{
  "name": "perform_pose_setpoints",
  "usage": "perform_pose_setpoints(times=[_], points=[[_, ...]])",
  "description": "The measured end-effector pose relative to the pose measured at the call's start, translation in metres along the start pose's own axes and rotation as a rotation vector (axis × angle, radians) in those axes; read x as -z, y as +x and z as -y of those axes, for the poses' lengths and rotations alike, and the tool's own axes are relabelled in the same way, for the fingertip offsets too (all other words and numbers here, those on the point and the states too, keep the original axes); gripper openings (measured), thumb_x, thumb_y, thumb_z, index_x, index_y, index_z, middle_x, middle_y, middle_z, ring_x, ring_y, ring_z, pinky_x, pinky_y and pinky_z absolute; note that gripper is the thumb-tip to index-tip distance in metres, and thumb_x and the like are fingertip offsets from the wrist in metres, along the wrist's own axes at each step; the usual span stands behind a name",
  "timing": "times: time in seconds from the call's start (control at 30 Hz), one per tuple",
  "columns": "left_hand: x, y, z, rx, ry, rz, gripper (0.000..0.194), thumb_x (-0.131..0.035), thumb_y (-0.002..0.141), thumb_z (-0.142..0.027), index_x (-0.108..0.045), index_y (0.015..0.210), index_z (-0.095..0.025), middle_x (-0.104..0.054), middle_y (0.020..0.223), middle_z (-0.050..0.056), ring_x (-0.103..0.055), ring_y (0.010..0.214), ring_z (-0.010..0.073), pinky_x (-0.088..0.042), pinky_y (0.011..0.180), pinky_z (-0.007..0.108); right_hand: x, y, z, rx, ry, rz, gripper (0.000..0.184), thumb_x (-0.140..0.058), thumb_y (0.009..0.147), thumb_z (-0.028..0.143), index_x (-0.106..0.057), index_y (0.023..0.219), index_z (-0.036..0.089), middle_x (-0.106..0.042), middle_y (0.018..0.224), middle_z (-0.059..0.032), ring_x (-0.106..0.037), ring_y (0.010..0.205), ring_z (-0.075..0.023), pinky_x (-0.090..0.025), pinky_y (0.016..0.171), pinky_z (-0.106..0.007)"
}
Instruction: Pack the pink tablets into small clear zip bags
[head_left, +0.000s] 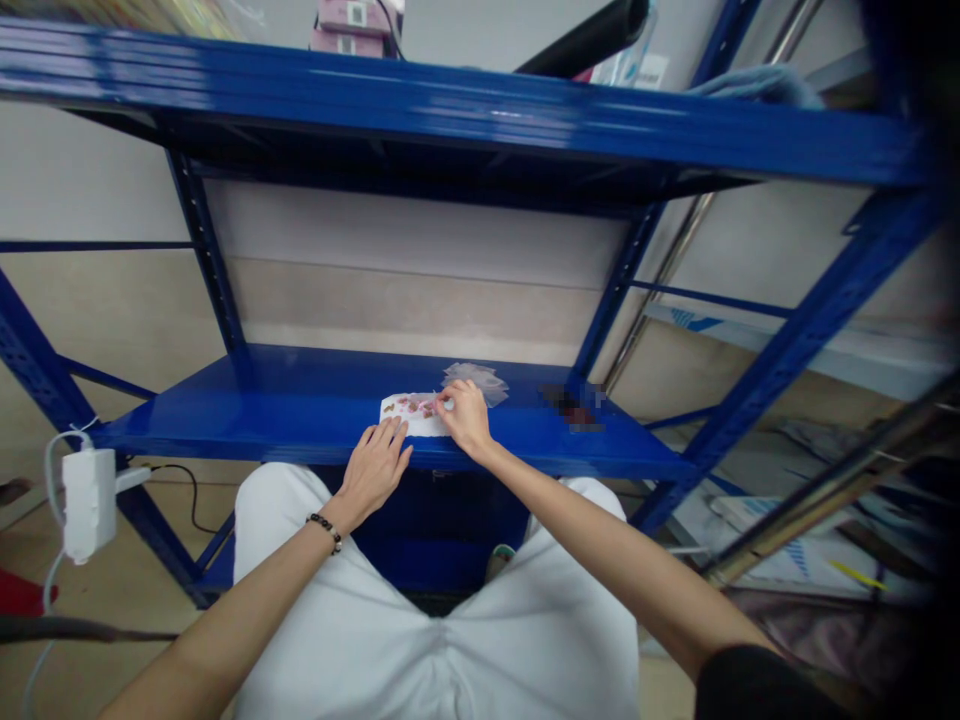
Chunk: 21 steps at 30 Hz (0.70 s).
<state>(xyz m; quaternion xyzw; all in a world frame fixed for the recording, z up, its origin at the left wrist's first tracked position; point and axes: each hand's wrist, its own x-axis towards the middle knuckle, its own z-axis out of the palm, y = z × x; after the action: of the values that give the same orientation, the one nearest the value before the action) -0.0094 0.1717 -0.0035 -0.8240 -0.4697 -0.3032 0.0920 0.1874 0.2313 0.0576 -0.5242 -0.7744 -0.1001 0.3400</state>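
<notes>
A small white sheet [420, 426] with pink and brown pictures on it, perhaps stickers, lies near the front edge of the blue shelf board [315, 385]. My left hand [379, 462] rests with its fingers stretched out on the sheet's lower left part. Over the right end of the sheet, my right hand [468, 418] has thumb and fingertips pressed together. Whatever is between them is too small to tell. Just behind my right hand is a loose pile of clear plastic pieces [486, 380].
An upper blue shelf [450, 105] overhangs the board and holds pink boxes [352, 28] and a black tube [592, 35]. At the board's right end is a blurred dark item [571, 408]. A white power strip [90, 500] hangs at the left.
</notes>
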Motion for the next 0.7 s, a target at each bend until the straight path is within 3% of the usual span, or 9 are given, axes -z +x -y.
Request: perform_pose_setpoints(times=[0.27, 0.47, 0.6, 0.7], points=[[-0.003, 0.012, 0.001, 0.036, 0.004, 0.066, 0.059, -0.028, 0.099, -0.048, -0.044, 0.143, -0.012, -0.040, 0.150, 0.018, -0.037, 0.139, 0.0314, -0.025, 0.113, 0.046, 0.027, 0.035, 0.002, -0.039, 0.005, 0.167, 0.013, -0.061, 0.080, 0.015, -0.074, 0.085, 0.017, -0.072, 0.087, -0.0080, -0.063, 0.086, -0.0213, -0.045, 0.079, -0.029], [-0.011, 0.030, 0.009, 0.032, 0.013, 0.098, 0.063, -0.029, 0.099, -0.050, -0.038, 0.146, -0.011, -0.039, 0.150, 0.020, -0.034, 0.141, 0.0309, -0.026, 0.113, 0.047, 0.035, 0.064, 0.005, -0.011, -0.036, 0.269, 0.016, -0.060, 0.079, 0.011, -0.074, 0.084, 0.017, -0.074, 0.085, -0.0086, -0.065, 0.079, -0.0196, -0.046, 0.073, -0.028], [-0.015, 0.048, 0.018, 0.103, -0.052, 0.037, 0.063, -0.035, 0.098, -0.047, -0.035, 0.147, -0.009, -0.039, 0.150, 0.021, -0.035, 0.140, 0.0314, -0.029, 0.112, 0.045, 0.036, 0.076, 0.006, 0.026, -0.078, 0.257, 0.017, -0.060, 0.080, 0.011, -0.075, 0.084, 0.016, -0.073, 0.083, -0.0102, -0.065, 0.077, -0.0207, -0.046, 0.073, -0.030], [-0.013, 0.069, 0.023, 0.188, -0.145, -0.053, 0.061, -0.043, 0.096, -0.046, -0.040, 0.145, -0.011, -0.051, 0.141, 0.019, -0.046, 0.130, 0.0315, -0.037, 0.106, 0.043, 0.036, 0.080, 0.009, 0.051, -0.097, 0.266, 0.017, -0.060, 0.080, 0.010, -0.075, 0.082, 0.016, -0.072, 0.081, -0.0099, -0.064, 0.077, -0.0208, -0.046, 0.073, -0.030]])
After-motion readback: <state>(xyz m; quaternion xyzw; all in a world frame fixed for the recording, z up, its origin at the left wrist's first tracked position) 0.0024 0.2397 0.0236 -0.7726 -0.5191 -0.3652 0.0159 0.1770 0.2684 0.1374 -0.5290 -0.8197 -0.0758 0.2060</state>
